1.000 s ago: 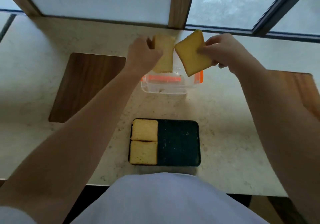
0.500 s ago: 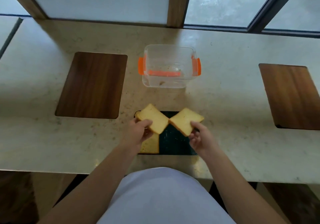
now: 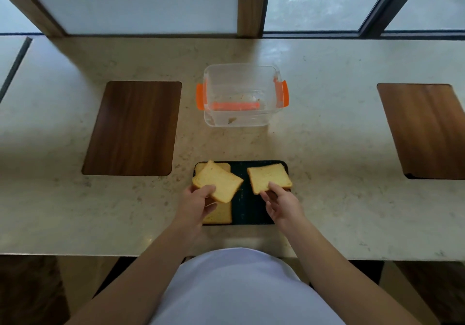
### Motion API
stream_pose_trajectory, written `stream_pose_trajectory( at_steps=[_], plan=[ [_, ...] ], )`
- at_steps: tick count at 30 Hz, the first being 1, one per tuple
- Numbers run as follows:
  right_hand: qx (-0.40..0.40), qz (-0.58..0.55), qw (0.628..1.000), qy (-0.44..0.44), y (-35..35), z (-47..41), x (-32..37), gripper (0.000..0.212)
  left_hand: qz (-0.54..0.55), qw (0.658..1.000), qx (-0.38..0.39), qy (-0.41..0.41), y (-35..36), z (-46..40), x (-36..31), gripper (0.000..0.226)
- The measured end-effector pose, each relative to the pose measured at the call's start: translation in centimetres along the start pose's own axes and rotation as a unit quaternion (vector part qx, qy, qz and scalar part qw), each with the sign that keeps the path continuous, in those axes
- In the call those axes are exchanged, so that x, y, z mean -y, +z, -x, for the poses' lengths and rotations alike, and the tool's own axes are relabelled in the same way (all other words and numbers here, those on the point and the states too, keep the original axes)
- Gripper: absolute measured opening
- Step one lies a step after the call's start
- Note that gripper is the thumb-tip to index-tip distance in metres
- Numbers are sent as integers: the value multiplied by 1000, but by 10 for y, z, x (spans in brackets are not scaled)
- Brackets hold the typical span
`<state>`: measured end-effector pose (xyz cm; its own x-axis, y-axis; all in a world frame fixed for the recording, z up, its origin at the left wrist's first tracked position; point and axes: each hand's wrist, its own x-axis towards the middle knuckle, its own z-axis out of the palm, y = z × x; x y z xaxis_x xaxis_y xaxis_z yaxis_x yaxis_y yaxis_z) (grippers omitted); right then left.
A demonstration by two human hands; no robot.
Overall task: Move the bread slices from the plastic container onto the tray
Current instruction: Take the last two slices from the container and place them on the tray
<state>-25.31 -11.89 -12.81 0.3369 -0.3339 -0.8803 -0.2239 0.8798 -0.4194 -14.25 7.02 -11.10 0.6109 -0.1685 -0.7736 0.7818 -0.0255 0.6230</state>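
A dark rectangular tray (image 3: 247, 209) lies near the counter's front edge. My left hand (image 3: 198, 202) holds a tilted bread slice (image 3: 218, 181) above the tray's left half, over two slices lying there: one (image 3: 221, 166) at the far left corner, one (image 3: 219, 214) at the near left. My right hand (image 3: 281, 202) pinches the near edge of another slice (image 3: 268, 177), which sits low over the tray's far right part; whether it touches the tray I cannot tell. The clear plastic container (image 3: 242, 93) with orange clips stands behind the tray, holding only crumbs.
Two dark wooden boards are set into the pale stone counter, one at the left (image 3: 133, 127) and one at the right (image 3: 427, 129). Windows and wooden frame posts run along the far side. My white-shirted torso is at the counter's front edge.
Both hands carried their bread slices from above the container down to the tray. In the last half second the right slice moved right and lower over the tray; the left slice shifted little.
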Motion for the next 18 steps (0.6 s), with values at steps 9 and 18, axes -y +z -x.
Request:
stream_pose_trajectory(
  at_steps=[9, 18],
  plan=[
    [14, -14, 1000, -1, -2, -10, -5, 16, -7, 1000, 23, 6, 4, -7, 2, 30],
    [17, 4, 1000, 14, -4, -12, -1, 10, -28, 998, 52, 22, 18, -2, -7, 29]
  ],
)
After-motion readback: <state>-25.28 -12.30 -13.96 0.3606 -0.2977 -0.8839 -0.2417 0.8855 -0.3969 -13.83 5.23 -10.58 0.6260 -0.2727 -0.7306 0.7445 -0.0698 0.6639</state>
